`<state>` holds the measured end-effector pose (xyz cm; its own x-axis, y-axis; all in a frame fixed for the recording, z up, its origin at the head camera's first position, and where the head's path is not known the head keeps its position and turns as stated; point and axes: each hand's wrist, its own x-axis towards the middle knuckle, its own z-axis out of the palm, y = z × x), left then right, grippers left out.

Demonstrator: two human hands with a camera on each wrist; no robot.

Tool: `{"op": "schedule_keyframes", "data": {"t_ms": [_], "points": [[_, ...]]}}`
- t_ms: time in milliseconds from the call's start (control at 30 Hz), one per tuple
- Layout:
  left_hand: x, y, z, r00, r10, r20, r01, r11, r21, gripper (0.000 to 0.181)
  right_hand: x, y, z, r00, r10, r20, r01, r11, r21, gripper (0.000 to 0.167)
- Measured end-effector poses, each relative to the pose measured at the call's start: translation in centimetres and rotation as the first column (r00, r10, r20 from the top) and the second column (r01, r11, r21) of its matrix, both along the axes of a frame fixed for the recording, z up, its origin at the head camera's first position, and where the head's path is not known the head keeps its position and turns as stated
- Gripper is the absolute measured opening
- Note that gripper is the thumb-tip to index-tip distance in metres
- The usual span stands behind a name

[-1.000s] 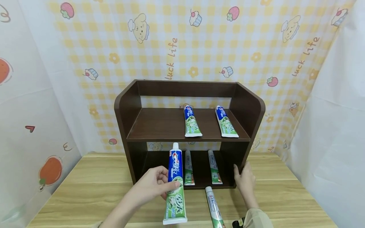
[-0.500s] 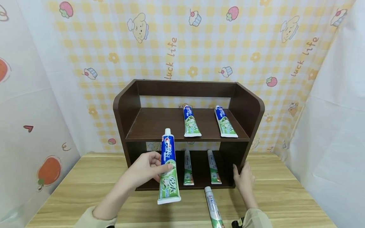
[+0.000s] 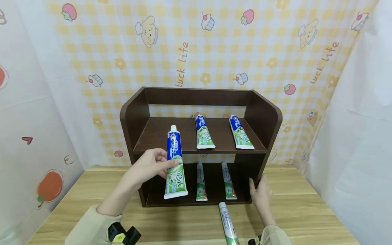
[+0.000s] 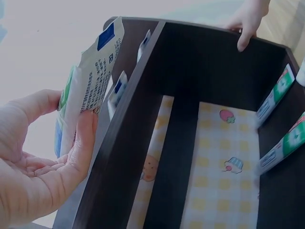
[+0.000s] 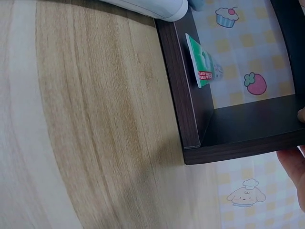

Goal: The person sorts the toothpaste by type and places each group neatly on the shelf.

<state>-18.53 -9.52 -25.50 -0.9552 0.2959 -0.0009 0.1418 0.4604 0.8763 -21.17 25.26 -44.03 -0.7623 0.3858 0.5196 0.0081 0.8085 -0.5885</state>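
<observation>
My left hand (image 3: pixel 148 166) pinches a blue and green toothpaste tube (image 3: pixel 176 175), cap upward, in front of the left part of a dark brown two-tier shelf (image 3: pixel 166 134). In the left wrist view, the held tube (image 4: pixel 90 78) shows its printed back between thumb and fingers. My right hand (image 3: pixel 262 196) grips the shelf's right side panel, thumb inside and fingers outside. Two more blue and green tubes (image 3: pixel 204 133) lie on the upper tier, centre and right. On the lower tier lie two grey and green tubes (image 3: pixel 201 185).
Another white and green tube (image 3: pixel 227 223) lies on the wooden table (image 3: pixel 98 189) before the shelf, partly cut off by the frame. A checked cloth (image 3: pixel 107 44) hangs behind, with pale cloths at both sides. A black device (image 3: pixel 122 234) sits on the left wrist.
My left hand has lifted the toothpaste tube up and to the left, bringing it level with the upper tier's front edge. My right hand keeps its grip on the side panel.
</observation>
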Motion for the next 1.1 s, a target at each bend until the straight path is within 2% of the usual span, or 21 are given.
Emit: {"op": "schedule_keyframes", "data": {"t_ms": [267,467,833,1100], "points": [[-1.6,-0.4,1.4,1.0,0.019,-0.016,-0.019,0.999,-0.031,0.045,-0.1,0.0,-0.3,1.0,-0.011,-0.009,0.012,1.0,0.017,0.029],[-2.7,-0.6,2.1,0.998,0.058,-0.007,-0.058,0.997,-0.046,0.047,0.0,0.0,-0.2,1.0,-0.015,-0.002,0.015,1.0,0.019,0.03],[-4.8,-0.5,3.3,0.998,0.06,0.023,-0.059,0.998,-0.036,0.05,-0.1,0.0,-0.2,1.0,-0.01,0.01,0.009,1.0,0.013,0.03],[-6.3,-0.4,4.0,0.993,0.114,0.017,-0.111,0.986,-0.127,0.052,-0.1,0.1,0.0,1.0,-0.006,0.026,0.006,1.0,0.009,0.029]]}}
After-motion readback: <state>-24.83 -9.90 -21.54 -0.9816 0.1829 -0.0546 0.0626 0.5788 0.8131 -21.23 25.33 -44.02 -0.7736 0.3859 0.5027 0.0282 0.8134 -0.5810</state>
